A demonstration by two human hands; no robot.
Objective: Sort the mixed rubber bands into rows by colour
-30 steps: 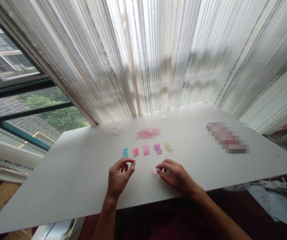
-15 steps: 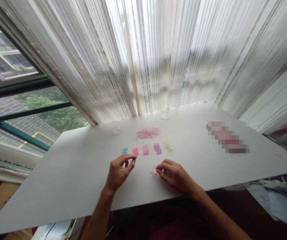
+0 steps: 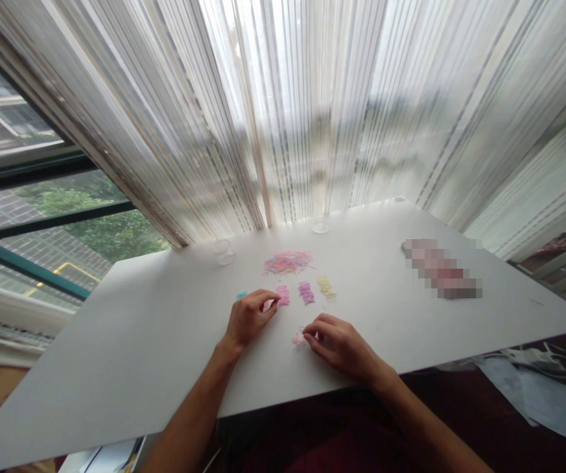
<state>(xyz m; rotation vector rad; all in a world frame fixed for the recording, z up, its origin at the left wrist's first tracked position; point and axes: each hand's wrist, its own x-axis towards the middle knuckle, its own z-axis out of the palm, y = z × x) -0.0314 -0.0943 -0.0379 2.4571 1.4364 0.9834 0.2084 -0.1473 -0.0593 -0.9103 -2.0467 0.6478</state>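
Relative to the earlier frames, the left hand (image 3: pixel 252 316) has shifted right and toward the far edge of the counter (image 3: pixel 115 341); it partly covers the blue bundle (image 3: pixel 242 295) and reaches the pink bundle (image 3: pixel 283 295). Its thumb and index fingertips are together at that bundle's left border; any strand between them is too small to tell. The right hand (image 3: pixel 338 343) is positioned closer to the near edge, fingertips at the small pink cluster (image 3: pixel 297 340); whether they grip it cannot be determined. The purple bundle (image 3: pixel 306 293) and yellow bundle (image 3: pixel 326 289) continue the row rightward. The mixed pile (image 3: pixel 288 262) lies between this row and the far edge.
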